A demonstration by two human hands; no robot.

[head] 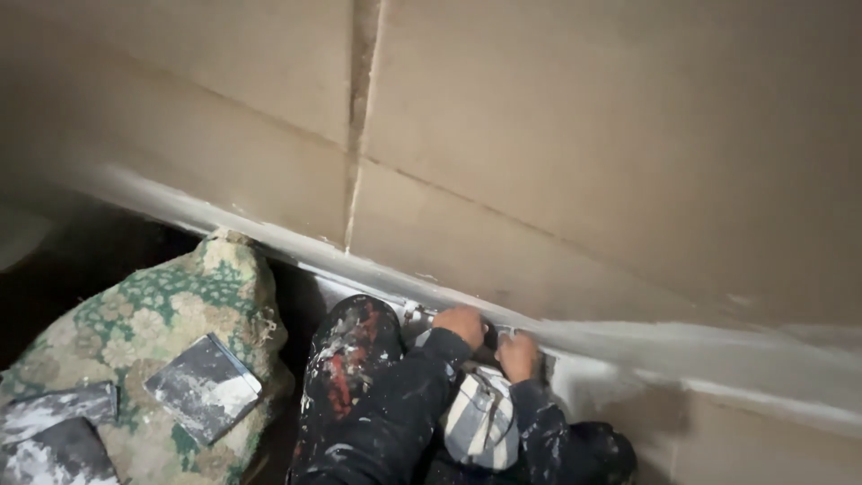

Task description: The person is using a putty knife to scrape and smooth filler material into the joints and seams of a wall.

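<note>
Hands — left [461, 323], right [518, 355] — grips closed at plastered seam [628, 346].

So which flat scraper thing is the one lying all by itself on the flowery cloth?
Start at the big brown wall, then look down and left to the green flowery cloth bunched on the floor. The wide flat blade lies near its middle, smeared with white. Two other smeared blades sit together at the picture's bottom left corner; this one lies apart, tilted like a diamond.
</note>
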